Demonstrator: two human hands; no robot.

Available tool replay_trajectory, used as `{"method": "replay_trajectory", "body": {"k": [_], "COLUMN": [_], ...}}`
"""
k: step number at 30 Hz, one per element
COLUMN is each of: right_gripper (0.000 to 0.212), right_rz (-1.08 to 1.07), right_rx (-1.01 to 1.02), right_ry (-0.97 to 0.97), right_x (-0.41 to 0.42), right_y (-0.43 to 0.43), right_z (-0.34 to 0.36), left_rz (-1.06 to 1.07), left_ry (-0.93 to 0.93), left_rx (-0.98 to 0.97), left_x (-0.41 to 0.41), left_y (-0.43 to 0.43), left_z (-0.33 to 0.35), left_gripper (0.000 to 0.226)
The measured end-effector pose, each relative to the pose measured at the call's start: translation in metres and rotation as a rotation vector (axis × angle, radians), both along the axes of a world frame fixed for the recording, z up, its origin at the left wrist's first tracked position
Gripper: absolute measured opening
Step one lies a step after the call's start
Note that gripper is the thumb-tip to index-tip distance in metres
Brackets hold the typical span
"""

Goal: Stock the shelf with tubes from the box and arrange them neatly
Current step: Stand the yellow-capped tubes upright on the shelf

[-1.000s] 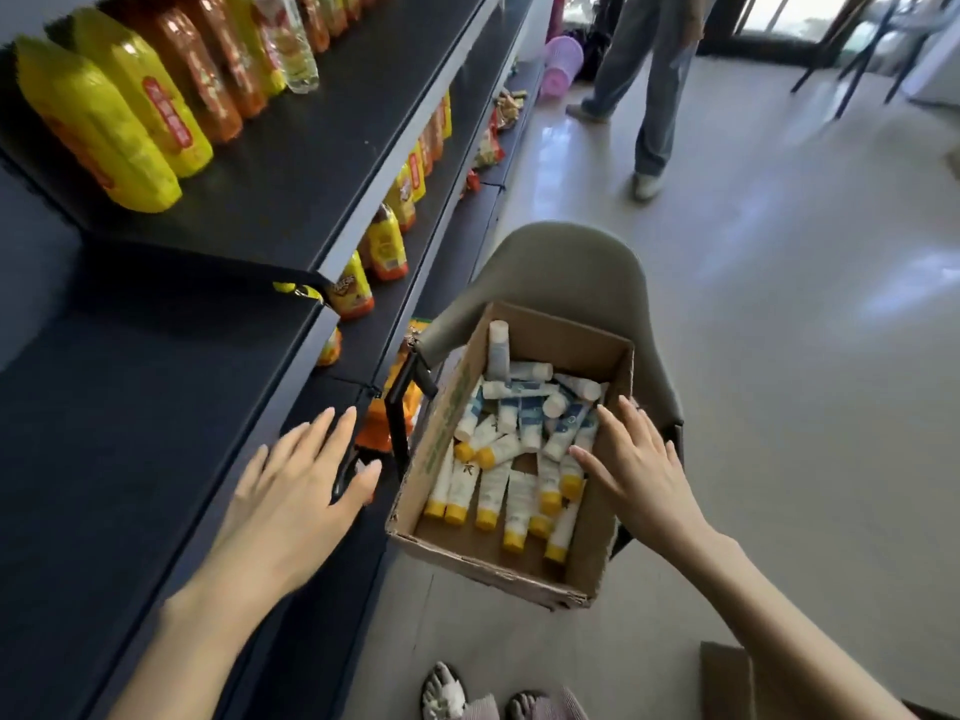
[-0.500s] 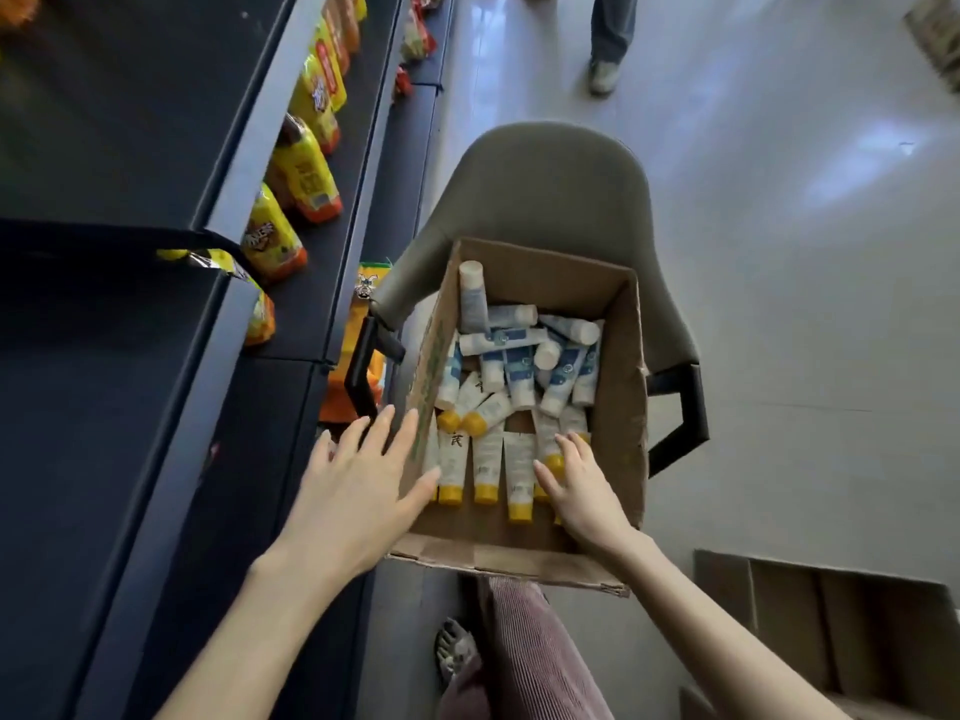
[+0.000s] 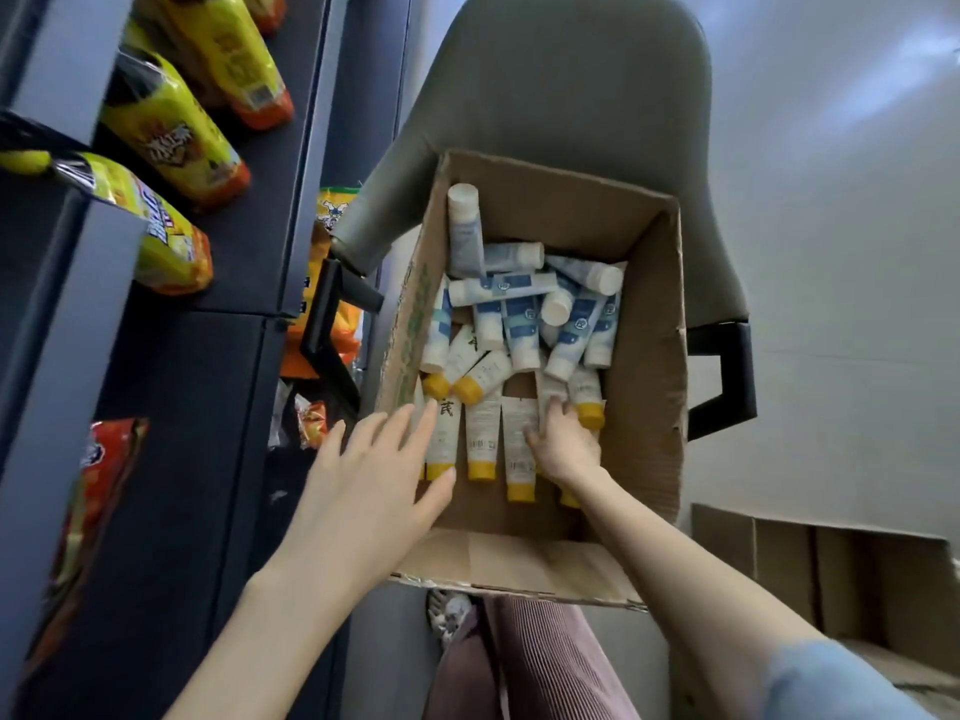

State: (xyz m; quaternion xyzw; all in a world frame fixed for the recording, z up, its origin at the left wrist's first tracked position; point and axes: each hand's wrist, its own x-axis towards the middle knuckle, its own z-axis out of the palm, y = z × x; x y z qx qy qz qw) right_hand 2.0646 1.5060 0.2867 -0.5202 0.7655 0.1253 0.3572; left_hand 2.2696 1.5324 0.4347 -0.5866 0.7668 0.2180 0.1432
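Observation:
An open cardboard box [image 3: 647, 366] sits on a grey chair. It holds several white tubes: blue-labelled ones [image 3: 522, 319] piled at the far end, yellow-capped ones [image 3: 480, 439] laid side by side nearer me. My right hand [image 3: 563, 444] is inside the box with its fingers curled on a yellow-capped tube [image 3: 551, 388] at the right. My left hand [image 3: 371, 485] hovers spread over the box's left wall, fingertips near the leftmost tubes, holding nothing. The dark shelf [image 3: 171, 433] stands at the left.
Yellow snack bags [image 3: 171, 132] lie on the upper shelf boards, and a red bag [image 3: 91, 491] hangs at the near shelf edge. The grey chair [image 3: 566, 80] has black armrests [image 3: 727, 376]. Flattened cardboard [image 3: 831, 579] lies on the floor at right.
The view tilted down and closer to the box. My right hand went from the box's right rim down onto the yellow-capped tubes. My left hand moved from the shelf edge to the box's left wall.

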Motion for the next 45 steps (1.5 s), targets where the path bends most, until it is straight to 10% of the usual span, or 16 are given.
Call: {"method": "replay_trajectory", "body": {"k": [11,18,27,32,41,45], "right_gripper": [0.052,0.048,0.05,0.061,0.039,0.031], "right_rz": [-0.488,-1.181,-0.888,-0.728,-0.684,-0.624], "right_rx": [-0.068,0.043,0.332,0.379,0.384,0.151], "right_ry": [-0.208,-1.001,-1.728,-1.762,-1.696,-1.15], "right_x": [0.013,-0.001,-0.003,0.013,0.026,0.016], "right_y": [-0.011,0.009,0.052,0.054,0.049,0.032], "right_z": [-0.03,0.011,0.084,0.095,0.08,0.052], "left_rz": [0.168,0.416,0.755,1.041,1.119,1.162], "left_ry": [0.222,0.435,1.007,1.445,1.465,1.43], "left_rx": [0.124,0.237,0.477,0.646,0.491,0.48], "left_x": [0.002,-0.004,-0.024,-0.012,0.001,0.01], "left_y": [0.013,0.002,-0.011,-0.007,-0.01,-0.013], "left_z": [-0.008,-0.014,-0.025,-0.031,-0.022,-0.019], "left_gripper": [0.065,0.052,0.048,0.065,0.037,0.04]}}
